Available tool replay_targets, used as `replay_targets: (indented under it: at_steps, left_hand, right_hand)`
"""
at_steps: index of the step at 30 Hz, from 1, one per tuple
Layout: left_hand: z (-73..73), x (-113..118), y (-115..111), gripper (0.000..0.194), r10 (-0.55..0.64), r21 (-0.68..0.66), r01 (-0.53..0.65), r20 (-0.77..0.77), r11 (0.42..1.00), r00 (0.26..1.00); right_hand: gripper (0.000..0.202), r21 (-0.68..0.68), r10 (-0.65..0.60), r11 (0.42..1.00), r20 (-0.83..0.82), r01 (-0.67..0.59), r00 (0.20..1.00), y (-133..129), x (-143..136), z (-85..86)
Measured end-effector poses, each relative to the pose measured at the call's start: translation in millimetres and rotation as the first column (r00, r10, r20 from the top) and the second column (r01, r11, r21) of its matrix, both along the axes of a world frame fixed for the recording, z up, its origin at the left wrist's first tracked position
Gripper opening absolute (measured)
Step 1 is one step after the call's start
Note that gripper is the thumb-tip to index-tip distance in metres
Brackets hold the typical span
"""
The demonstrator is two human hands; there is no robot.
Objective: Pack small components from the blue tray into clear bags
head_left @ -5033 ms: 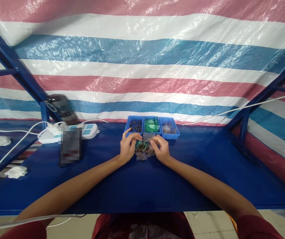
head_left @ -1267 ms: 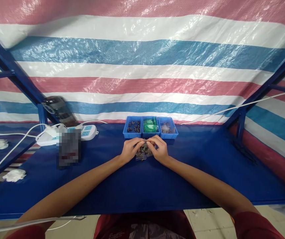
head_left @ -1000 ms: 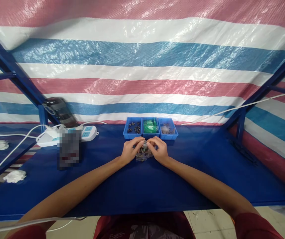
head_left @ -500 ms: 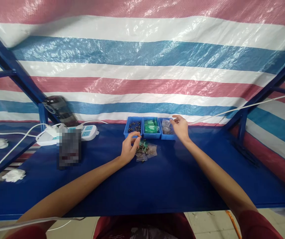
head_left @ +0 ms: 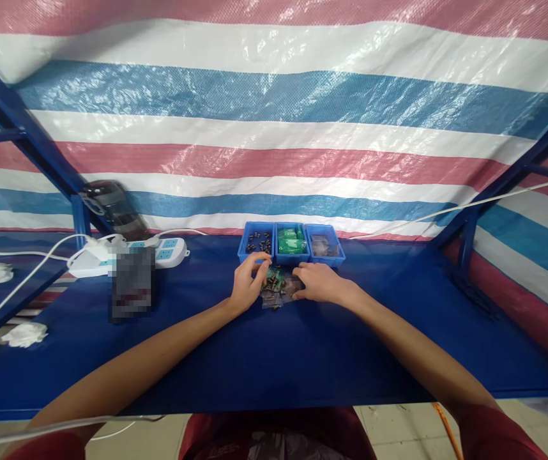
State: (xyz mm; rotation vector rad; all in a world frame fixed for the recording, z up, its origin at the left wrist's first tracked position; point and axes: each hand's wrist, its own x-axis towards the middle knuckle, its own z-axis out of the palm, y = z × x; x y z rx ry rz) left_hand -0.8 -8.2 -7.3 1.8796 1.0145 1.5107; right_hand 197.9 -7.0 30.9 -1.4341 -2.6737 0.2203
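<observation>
A small heap of clear plastic bags and small dark and green parts point(head_left: 276, 291) lies on the blue table between my hands. My left hand point(head_left: 248, 285) rests at the heap's left side, fingers curved, with a gap between thumb and forefinger. Over the right edge of the heap is my right hand point(head_left: 320, 283), thumb and forefinger apart beside the bags. Behind the heap stand three blue bins in a row. Small dark parts lie in the left bin point(head_left: 256, 259), green packets point(head_left: 292, 240) fill the middle one, and clear bags point(head_left: 322, 245) are in the right one.
On the left are a white power strip point(head_left: 172, 252) with cables and a blurred dark object point(head_left: 133, 281). A dark bottle-like item point(head_left: 115, 207) leans by the blue frame. Crumpled white tissue point(head_left: 25, 334) lies near the left edge. Striped sheeting point(head_left: 274, 140) hangs behind.
My right hand has come from above the right bin down and left to the heap's right edge. The left hand has stayed almost in place.
</observation>
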Motion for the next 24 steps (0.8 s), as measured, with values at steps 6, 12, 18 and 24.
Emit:
replay_targets:
  at_steps: [6,12,18,24]
  left_hand:
    - [-0.2,-1,0,0.018,-0.012,0.001,0.012,-0.043,1.0,0.999]
    - [2.7,-1,-1,0.018,-0.013,0.024,0.015,-0.093,1.0,0.996]
    - [0.7,-1,0,0.017,-0.014,0.042,0.019,-0.108,0.999,0.994]
    - [3.2,-2,1,0.019,-0.025,0.008,0.027,-0.182,1.0,0.983]
  right_hand:
    - [0.029,0.003,0.006,1.0,-0.009,-0.006,1.0,6,1,-8.2]
    - [0.019,-0.035,-0.017,0.999,-0.058,0.015,0.998,8,2,-4.7]
    - [0.021,0.01,-0.007,1.0,-0.177,0.009,0.984,11,6,-2.5]
    - [0.016,0.06,-0.008,0.998,-0.262,0.025,0.965,11,8,9.7]
